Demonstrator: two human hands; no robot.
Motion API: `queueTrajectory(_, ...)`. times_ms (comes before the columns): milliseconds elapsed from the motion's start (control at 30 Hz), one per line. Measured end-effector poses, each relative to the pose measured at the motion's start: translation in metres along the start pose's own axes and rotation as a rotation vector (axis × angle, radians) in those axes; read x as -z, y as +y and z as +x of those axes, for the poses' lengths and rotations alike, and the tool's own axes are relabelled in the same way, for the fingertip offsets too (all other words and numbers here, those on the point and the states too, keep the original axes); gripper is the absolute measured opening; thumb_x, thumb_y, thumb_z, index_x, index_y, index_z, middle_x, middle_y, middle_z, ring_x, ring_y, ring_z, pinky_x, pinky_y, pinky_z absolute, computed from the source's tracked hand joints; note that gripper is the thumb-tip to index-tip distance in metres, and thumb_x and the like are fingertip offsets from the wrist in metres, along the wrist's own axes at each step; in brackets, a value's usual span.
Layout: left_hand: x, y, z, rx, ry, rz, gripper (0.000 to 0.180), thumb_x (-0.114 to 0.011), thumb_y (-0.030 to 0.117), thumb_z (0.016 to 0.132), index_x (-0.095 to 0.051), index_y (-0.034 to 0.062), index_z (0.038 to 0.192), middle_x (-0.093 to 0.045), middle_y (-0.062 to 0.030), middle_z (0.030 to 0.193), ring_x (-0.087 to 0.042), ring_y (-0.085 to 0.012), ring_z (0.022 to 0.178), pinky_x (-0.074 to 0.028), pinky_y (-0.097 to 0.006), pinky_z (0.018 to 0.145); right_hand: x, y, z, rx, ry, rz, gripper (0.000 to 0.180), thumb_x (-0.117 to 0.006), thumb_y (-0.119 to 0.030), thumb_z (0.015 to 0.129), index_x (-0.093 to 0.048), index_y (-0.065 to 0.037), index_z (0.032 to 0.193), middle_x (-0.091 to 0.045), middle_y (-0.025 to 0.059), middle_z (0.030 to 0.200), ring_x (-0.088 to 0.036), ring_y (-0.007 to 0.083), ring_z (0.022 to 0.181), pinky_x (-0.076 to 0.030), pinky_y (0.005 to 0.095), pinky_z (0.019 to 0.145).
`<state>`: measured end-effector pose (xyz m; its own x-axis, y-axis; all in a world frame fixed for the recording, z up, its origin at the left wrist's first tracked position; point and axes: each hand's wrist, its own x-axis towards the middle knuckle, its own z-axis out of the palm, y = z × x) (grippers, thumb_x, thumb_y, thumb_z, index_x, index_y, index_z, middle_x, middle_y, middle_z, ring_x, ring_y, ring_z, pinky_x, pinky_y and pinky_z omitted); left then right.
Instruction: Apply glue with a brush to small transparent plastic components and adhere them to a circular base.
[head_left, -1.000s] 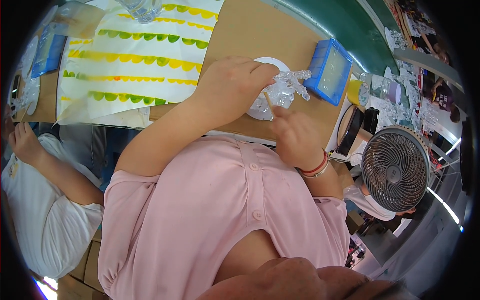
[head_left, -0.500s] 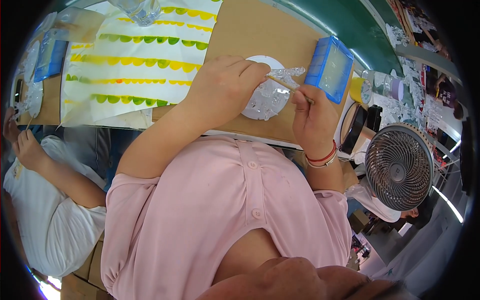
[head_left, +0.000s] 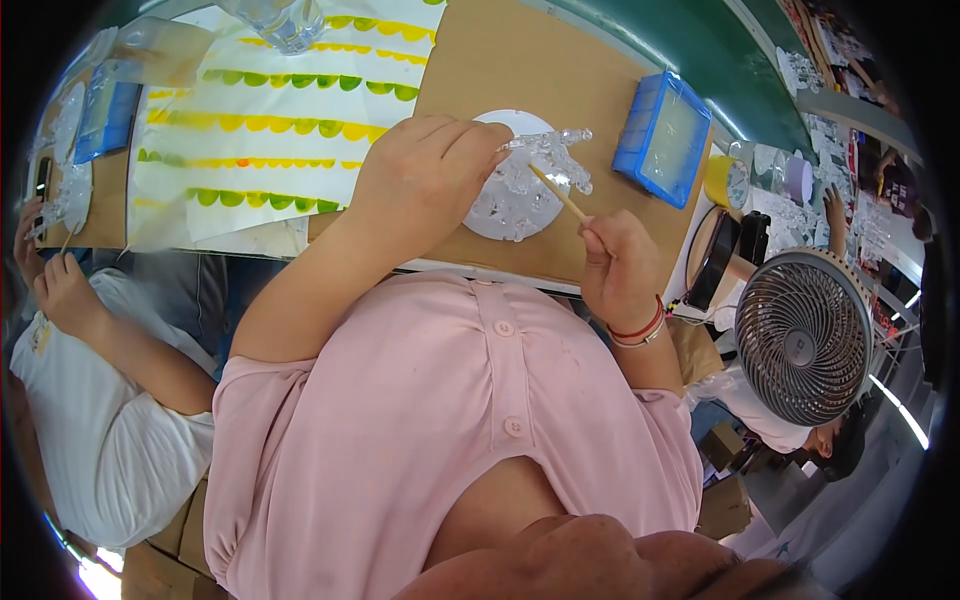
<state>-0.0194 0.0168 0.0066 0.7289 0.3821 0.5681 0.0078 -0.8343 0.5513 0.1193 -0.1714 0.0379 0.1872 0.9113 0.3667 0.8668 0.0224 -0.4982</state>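
My left hand point(head_left: 425, 175) pinches one end of a clear, branching plastic piece point(head_left: 560, 150), holding it over a white round plate point(head_left: 497, 122). Several similar clear pieces point(head_left: 515, 205) lie heaped on that plate. In my right hand point(head_left: 622, 262) is a thin wooden stick point(head_left: 562, 197), gripped near its lower end. The stick's tip points up and left at the clear piece; whether it touches cannot be made out. My left fingertips hide the near end of the piece.
A blue plastic box point(head_left: 660, 140) stands right of the plate on brown board point(head_left: 530, 60). Left lies white paper with yellow and green scallops point(head_left: 290, 125), a clear cup point(head_left: 285, 25) at its top. A grey fan point(head_left: 803, 335) is at right. A co-worker's hand point(head_left: 70, 290) is at far left.
My right hand has moved slightly down, drawing the stick back from my left fingers. My left hand has shifted a little left, and the clear piece has turned, showing more of its branches.
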Motion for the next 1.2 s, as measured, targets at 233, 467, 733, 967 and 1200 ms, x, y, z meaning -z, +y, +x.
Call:
queueTrajectory(233, -0.003, -0.001, 0.001, -0.018, 0.008, -0.013, 0.018, -0.07, 0.007, 0.077, -0.062, 0.0071, 0.093, -0.064, -0.0059, 0.077, -0.061, -0.0228, 0.069, -0.048, -0.033, 0.061, 0.008, -0.001, -0.011, -0.159, 0.027, 0.063, 0.004, -0.054, -0.004, 0.093, -0.052, -0.001, 0.094, -0.061, 0.0118, 0.075, -0.058, 0.0185, 0.061, -0.046, 0.0275, 0.054)
queueTrajectory(467, -0.005, 0.0, -0.001, -0.021, 0.031, 0.006, 0.018, -0.07, 0.008, 0.077, -0.06, 0.0078, 0.093, -0.063, -0.0053, 0.078, -0.061, -0.0228, 0.071, -0.049, -0.033, 0.062, 0.0, 0.008, -0.006, -0.22, 0.117, 0.052, 0.014, -0.054, -0.012, 0.095, -0.052, 0.0, 0.092, -0.066, 0.0105, 0.073, -0.058, 0.012, 0.057, -0.046, 0.0222, 0.054)
queueTrajectory(733, -0.003, 0.0, -0.001, -0.04, 0.022, 0.03, 0.019, -0.07, 0.007, 0.077, -0.061, 0.0075, 0.094, -0.063, -0.0054, 0.078, -0.061, -0.0224, 0.072, -0.049, -0.033, 0.062, 0.002, 0.012, 0.003, -0.413, 0.247, 0.082, 0.017, -0.052, -0.016, 0.097, -0.052, 0.0, 0.092, -0.066, 0.0086, 0.072, -0.058, 0.0083, 0.057, -0.046, 0.0198, 0.052)
queueTrajectory(967, -0.004, 0.0, -0.002, -0.013, 0.01, 0.019, 0.018, -0.069, 0.007, 0.077, -0.061, 0.0075, 0.093, -0.064, -0.0052, 0.079, -0.061, -0.0227, 0.071, -0.049, -0.034, 0.061, 0.005, 0.022, -0.001, -0.46, 0.287, 0.106, 0.014, -0.056, -0.014, 0.095, -0.053, -0.001, 0.091, -0.064, 0.0074, 0.066, -0.06, 0.0111, 0.056, -0.047, 0.0217, 0.052)
queueTrajectory(1200, -0.003, 0.0, -0.002, 0.013, -0.026, 0.02, 0.018, -0.068, 0.007, 0.078, -0.062, 0.0083, 0.096, -0.065, -0.0061, 0.079, -0.062, -0.0233, 0.071, -0.049, -0.034, 0.062, 0.001, 0.029, -0.023, -0.255, 0.281, 0.109, 0.01, -0.051, -0.008, 0.096, -0.051, 0.001, 0.093, -0.065, 0.0122, 0.079, -0.06, 0.0126, 0.061, -0.05, 0.0223, 0.057)
